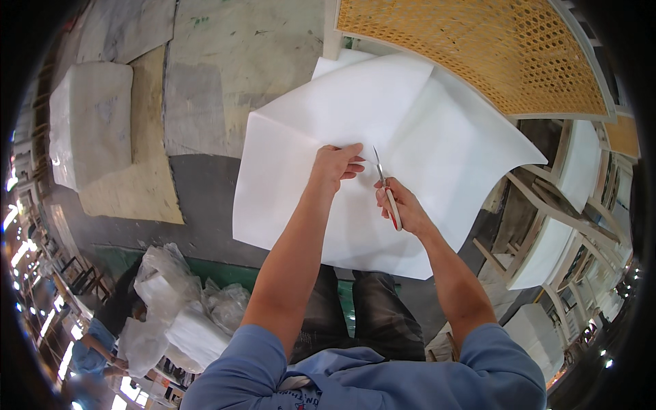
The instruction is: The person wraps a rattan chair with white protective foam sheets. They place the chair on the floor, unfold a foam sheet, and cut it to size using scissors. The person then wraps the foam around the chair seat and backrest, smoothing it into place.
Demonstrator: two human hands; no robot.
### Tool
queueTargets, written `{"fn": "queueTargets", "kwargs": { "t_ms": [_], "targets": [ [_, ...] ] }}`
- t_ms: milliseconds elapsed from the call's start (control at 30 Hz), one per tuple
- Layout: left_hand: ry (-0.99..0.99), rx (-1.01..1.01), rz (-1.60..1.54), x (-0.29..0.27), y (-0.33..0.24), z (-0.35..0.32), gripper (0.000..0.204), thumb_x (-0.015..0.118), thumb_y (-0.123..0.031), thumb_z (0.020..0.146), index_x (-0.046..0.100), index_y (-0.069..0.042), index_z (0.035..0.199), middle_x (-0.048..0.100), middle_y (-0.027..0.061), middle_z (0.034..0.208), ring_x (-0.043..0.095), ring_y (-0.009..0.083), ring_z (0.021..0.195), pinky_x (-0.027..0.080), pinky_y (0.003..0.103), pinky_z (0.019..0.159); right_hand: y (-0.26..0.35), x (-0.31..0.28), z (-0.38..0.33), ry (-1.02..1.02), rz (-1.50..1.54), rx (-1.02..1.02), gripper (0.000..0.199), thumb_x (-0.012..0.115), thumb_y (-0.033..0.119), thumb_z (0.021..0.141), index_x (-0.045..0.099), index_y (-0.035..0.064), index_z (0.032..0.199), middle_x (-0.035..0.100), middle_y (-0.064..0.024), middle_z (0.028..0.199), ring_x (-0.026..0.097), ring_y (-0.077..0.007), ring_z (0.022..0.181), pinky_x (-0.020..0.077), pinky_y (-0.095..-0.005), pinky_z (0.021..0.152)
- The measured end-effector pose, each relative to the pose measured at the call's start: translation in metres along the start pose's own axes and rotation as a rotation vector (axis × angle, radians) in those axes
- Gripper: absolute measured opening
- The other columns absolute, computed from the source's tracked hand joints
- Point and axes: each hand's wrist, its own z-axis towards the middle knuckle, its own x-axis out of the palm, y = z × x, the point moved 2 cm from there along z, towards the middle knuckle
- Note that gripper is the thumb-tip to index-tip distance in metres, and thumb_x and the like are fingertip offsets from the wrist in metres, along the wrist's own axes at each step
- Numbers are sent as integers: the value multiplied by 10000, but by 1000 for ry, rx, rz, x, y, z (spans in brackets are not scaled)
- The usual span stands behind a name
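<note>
A large white sheet of thin, soft-looking material, perhaps foam, is spread out before me, with creases and a raised fold. Over its middle, my left hand has its thumb stretched out and its fingers loosely bent and apart; no object shows in it. Just to the right, my right hand grips a pair of scissors with pale, red-marked handles. Their metal blades point away from me, close to the left fingertips. Whether the blades touch the sheet I cannot tell.
A woven cane panel in a pale frame stands at the far right. Wooden chair frames crowd the right side. At left lies a white stack on worn boards; crumpled clear plastic sits nearer, beside another person.
</note>
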Motion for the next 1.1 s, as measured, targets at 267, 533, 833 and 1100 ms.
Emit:
{"fn": "queueTargets", "kwargs": {
  "t_ms": [267,533,833,1100],
  "targets": [
    [4,-9,-10,0,0,2,344,786,-286,863,724,5,1035,754,129,950,737,239,766,545,377,717,5,4,1,-29,-12,23,406,582,401,1056,552,38,1232,546,0,881,540,-92,729,496,-257,668],
    [29,-33,-8,-2,0,6,374,783,-290,874,706,-13,1112,756,130,994,737,245,808,553,391,739,9,7,4,-116,-22,-21,446,685,407,1006,602,25,1221,564,19,740,521,-77,622,444,-260,574],
    [53,-49,-45,-7,-3,4,381,793,-301,869,715,-11,1104,749,135,1010,737,255,818,552,392,750,10,9,-1,-125,-78,4,447,680,381,1009,599,27,1270,555,14,766,530,-73,627,450,-257,566],
    [82,-38,-71,-7,-8,-1,385,799,-308,862,721,-5,1087,744,132,997,733,256,841,548,387,781,24,2,14,-105,-100,7,460,633,420,1015,604,36,1266,563,1,808,537,-93,676,501,-263,645]
  ]
}}
